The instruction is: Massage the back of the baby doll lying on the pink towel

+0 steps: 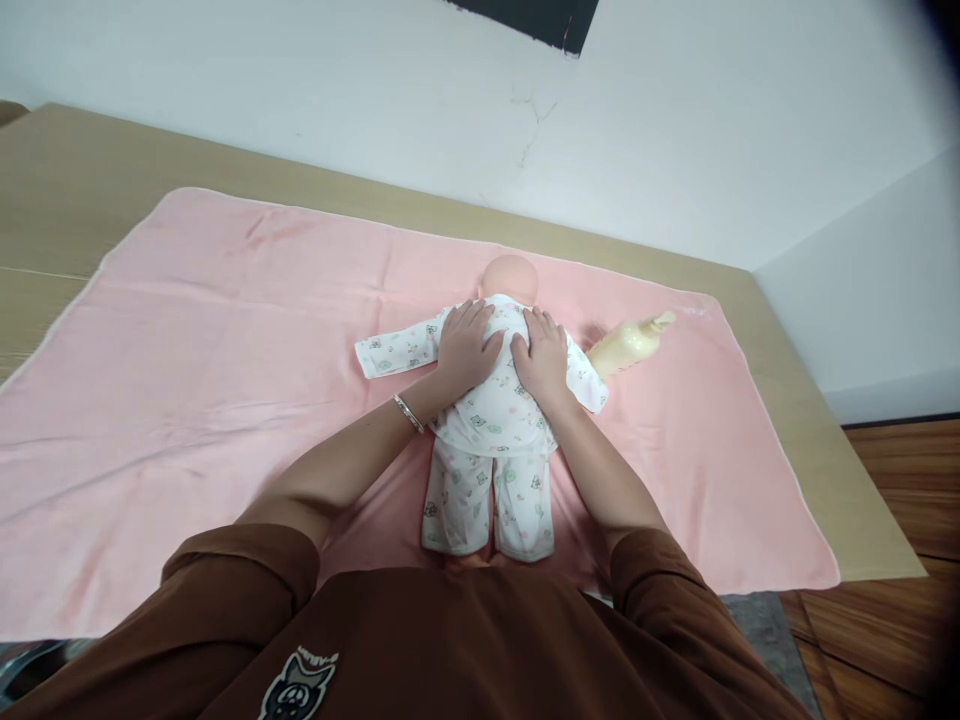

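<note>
A baby doll in a white printed top and trousers lies face down on a pink blanket, its bald head away from me. My left hand rests flat on the left side of its upper back, thumb apart from the fingers. On the right side, my right hand lies flat at the same height, fingers stretched toward the shoulder. Both palms touch the cloth of the top and hold nothing. The doll's sleeves spread out to either side.
A pale yellow bottle lies on its side on the blanket, close to the right sleeve. The wooden table shows around the blanket and meets a white wall behind. Brown wooden flooring is at the right.
</note>
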`<state>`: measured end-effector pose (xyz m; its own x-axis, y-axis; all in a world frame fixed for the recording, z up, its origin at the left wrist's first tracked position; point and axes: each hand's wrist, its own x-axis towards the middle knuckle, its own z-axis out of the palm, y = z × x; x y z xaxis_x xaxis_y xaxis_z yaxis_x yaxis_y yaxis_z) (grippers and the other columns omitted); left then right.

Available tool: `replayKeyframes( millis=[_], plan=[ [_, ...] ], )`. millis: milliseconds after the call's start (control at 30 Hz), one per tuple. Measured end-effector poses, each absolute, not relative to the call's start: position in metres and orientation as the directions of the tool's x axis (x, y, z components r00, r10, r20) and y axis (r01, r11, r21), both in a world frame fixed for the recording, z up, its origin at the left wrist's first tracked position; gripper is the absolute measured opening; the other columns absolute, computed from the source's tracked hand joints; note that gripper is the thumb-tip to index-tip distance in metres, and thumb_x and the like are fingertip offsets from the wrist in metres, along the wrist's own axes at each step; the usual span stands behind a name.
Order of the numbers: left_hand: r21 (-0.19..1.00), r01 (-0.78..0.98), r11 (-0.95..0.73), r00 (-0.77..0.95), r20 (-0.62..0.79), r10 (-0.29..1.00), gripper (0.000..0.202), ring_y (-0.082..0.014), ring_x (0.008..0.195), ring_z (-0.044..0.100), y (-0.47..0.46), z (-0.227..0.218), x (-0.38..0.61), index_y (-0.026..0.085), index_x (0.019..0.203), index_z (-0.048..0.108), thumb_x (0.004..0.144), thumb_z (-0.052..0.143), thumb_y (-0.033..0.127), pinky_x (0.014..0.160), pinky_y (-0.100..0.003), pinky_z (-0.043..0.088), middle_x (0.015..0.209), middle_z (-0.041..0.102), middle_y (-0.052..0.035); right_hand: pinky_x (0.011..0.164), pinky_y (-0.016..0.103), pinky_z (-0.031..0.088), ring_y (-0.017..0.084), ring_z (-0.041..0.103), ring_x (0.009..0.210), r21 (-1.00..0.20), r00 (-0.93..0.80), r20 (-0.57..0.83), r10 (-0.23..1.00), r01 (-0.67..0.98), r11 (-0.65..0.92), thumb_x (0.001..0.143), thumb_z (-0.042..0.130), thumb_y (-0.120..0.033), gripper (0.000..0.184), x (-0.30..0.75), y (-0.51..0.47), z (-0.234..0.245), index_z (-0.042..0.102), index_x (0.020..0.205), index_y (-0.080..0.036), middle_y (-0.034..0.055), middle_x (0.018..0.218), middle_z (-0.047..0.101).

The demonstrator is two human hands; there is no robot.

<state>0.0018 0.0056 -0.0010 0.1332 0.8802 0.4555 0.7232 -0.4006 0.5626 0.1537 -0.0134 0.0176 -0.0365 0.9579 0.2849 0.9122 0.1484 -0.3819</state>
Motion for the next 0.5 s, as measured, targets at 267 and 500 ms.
replayKeyframes(
  millis=[267,500],
  plan=[
    [0.57,0.709,-0.416,0.128,0.476,0.87,0.045,-0.0282,0.138,0.045,0.0069,-0.0034,0.0018,0.019,0.131,0.055,0.091,0.046,0.037,0.12,-0.051,0.029,0.142,0.057,-0.0107,0.119,0.056,0.02,0.03,0.033,0.144,-0.378,-0.039,0.289,0.956,0.913,0.151,0.095,0.036,-0.035,0.053,0.154,-0.0133,0.0169,0.044,0.144,-0.017,0.0129,0.153,0.042],
    [0.579,0.7,-0.417,0.137,0.465,0.875,0.045,-0.029,0.139,0.043,0.0066,-0.0024,0.0013,0.019,0.132,0.054,0.093,0.045,0.039,0.12,-0.052,0.028,0.142,0.056,-0.0115,0.119,0.055,0.021,0.03,0.034,0.144,-0.374,-0.034,0.289,0.957,0.916,0.145,0.095,0.036,-0.035,0.052,0.1538,-0.0139,0.0179,0.045,0.144,-0.017,0.0123,0.153,0.043]
  ],
)
